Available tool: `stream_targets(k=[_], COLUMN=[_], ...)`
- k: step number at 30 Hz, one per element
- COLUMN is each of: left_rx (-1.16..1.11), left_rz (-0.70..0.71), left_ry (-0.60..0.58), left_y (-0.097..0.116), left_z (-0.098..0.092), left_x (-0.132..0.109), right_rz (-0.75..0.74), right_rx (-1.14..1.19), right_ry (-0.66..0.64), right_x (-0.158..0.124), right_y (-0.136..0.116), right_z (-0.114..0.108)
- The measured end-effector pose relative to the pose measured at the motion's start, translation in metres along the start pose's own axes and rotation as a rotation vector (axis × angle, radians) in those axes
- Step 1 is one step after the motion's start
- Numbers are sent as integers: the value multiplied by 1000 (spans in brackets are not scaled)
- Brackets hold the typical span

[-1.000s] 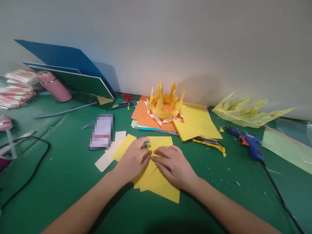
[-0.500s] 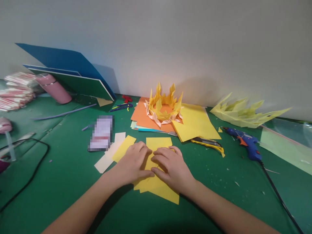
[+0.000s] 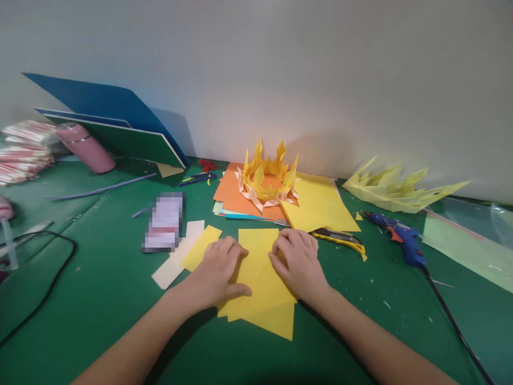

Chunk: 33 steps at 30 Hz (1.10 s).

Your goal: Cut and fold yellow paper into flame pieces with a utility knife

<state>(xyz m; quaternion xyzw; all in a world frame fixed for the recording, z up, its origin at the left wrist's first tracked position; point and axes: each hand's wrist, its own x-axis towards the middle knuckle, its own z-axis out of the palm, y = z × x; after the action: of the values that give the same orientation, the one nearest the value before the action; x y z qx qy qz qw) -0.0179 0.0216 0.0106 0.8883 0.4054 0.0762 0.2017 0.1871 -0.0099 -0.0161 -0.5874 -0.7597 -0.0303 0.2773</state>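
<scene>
Several yellow paper sheets lie overlapping in front of me on the green table. My left hand rests on their left side, thumb stretched over the paper and apart from the bent fingers. Along the right edge of the top sheet, my right hand is closed, its thumb and forefinger tips together at the paper; the other fingers are curled. A small yellow strip and pale pink strips sit just beyond my left hand.
At the back, a yellow-orange paper crown stands on coloured sheets. A yellow cutter knife, a blue glue gun and a pale yellow paper crown are to the right. Leftward are a phone, pink bottle and boards.
My right hand has moved right and slightly away from me, from the middle of the sheet to its right edge. My left hand stays almost where it was.
</scene>
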Motion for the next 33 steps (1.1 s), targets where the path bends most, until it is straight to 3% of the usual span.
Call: stream_targets(k=[7, 14, 18, 25, 33], left_rx=[-10, -29, -39, -58, -264], left_rz=[11, -14, -19, -78, -136], left_ry=[-6, -4, 39, -38, 176], left_y=[1, -4, -11, -7, -4], left_z=[-3, 0, 6, 1, 7], left_x=[1, 0, 0, 1, 2], right_rz=[19, -29, -42, -13, -46], right_rx=[-98, 51, 35, -1, 354], right_ry=[59, 65, -12, -89, 66], right_x=[7, 8, 7, 8, 6], right_y=[24, 28, 23, 19, 18], right_z=[2, 2, 4, 6, 6])
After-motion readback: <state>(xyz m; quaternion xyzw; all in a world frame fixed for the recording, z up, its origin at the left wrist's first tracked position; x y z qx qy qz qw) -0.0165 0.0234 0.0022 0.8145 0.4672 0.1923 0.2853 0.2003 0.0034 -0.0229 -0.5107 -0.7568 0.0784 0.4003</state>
